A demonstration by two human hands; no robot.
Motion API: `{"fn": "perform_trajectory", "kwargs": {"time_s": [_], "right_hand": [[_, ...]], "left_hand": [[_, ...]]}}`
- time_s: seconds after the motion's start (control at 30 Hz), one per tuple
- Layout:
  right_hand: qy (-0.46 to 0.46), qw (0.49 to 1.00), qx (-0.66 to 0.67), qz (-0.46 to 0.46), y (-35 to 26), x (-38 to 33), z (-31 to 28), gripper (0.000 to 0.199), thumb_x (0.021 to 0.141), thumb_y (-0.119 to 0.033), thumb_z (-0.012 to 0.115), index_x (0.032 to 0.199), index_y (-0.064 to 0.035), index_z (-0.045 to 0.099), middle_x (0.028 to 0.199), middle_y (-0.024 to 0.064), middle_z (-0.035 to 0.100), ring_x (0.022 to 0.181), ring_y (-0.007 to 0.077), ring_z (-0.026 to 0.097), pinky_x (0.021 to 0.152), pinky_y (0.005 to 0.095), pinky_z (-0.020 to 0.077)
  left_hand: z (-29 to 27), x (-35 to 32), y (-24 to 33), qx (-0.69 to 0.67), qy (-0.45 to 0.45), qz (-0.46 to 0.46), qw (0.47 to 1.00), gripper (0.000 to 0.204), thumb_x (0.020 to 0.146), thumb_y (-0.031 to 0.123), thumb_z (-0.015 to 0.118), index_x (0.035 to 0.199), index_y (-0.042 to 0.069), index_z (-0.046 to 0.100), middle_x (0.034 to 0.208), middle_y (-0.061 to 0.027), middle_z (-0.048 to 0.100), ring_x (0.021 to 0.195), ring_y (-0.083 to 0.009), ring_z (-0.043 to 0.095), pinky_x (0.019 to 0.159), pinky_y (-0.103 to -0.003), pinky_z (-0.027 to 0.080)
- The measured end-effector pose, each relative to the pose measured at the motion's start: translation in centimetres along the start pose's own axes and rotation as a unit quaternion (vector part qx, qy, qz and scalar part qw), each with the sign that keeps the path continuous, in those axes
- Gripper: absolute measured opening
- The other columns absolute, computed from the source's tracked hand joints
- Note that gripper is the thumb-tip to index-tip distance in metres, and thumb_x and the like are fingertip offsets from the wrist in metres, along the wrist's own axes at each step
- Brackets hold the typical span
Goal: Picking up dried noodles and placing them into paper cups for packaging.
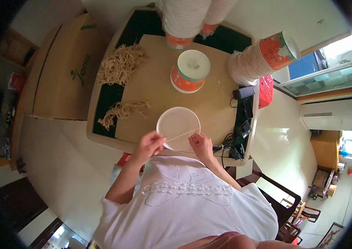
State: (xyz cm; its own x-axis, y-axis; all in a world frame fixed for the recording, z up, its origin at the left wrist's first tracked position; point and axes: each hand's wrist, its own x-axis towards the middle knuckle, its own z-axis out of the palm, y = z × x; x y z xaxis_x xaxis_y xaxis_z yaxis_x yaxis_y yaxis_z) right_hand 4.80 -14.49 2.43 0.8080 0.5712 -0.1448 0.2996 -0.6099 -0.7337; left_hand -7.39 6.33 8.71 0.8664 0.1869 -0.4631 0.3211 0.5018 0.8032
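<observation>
A thin beige string (180, 135) runs taut between my two hands, slanting across the near part of a white paper tub (176, 118). The tub stands mouth up at the table's near edge. My left hand (149, 145), at the tub's left rim, pinches one end of the stretch. At the right rim my right hand (201, 145) is closed on the string too. Beyond the tub, an orange and green paper tub (192, 79) stands upside down. To the left lie a small bundle of string (124, 111) and, farther back, a larger tangled heap (122, 64).
Plastic-wrapped stacks of tubs (186, 18) stand at the far edge, with another stack (261, 60) leaning at the right. Black adapters and cables (242, 120) lie along the right edge, beside a red plastic basket (266, 91). A large cardboard box (66, 74) stands left of the table.
</observation>
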Motion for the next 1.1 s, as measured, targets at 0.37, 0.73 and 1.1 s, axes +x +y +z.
{"fn": "perform_trajectory", "kwargs": {"time_s": [0.37,0.73,1.1], "right_hand": [[0.046,0.994,-0.069,-0.064,-0.3,1.5,-1.1,0.007,0.073,-0.014,0.07,0.078,-0.0105,0.068,0.072,0.0094,0.055,0.066,0.0245,0.056,0.057,0.0375,0.042],[0.061,0.993,-0.02,-0.101,-0.3,1.6,-2.6,0.01,0.071,-0.005,0.068,0.08,-0.0056,0.065,0.08,0.0116,0.055,0.076,0.0287,0.055,0.068,0.0367,0.0456],[0.004,0.998,-0.025,-0.064,-0.7,1.5,-2.8,0.011,0.073,-0.005,0.067,0.083,-0.0052,0.063,0.084,0.0121,0.055,0.08,0.0289,0.057,0.069,0.0365,0.0474]], "left_hand": [[4.4,4.2,0.0,0.439,0.133,0.325,0.827,0.027,0.076,-0.001,0.058,0.102,0.003,0.055,0.104,-0.0173,0.056,0.1,-0.0332,0.054,0.085,-0.04,0.045],[6.1,13.7,-10.8,0.19,0.061,0.09,0.976,0.018,0.088,0.019,0.057,0.09,0.0,0.06,0.07,-0.0035,0.06,0.061,-0.0091,0.054,0.052,-0.026,0.044],[5.5,7.7,-5.1,0.274,-0.018,0.066,0.959,0.015,0.086,0.015,0.061,0.084,0.0,0.06,0.07,-0.0072,0.061,0.065,-0.01,0.055,0.059,-0.028,0.045]]}}
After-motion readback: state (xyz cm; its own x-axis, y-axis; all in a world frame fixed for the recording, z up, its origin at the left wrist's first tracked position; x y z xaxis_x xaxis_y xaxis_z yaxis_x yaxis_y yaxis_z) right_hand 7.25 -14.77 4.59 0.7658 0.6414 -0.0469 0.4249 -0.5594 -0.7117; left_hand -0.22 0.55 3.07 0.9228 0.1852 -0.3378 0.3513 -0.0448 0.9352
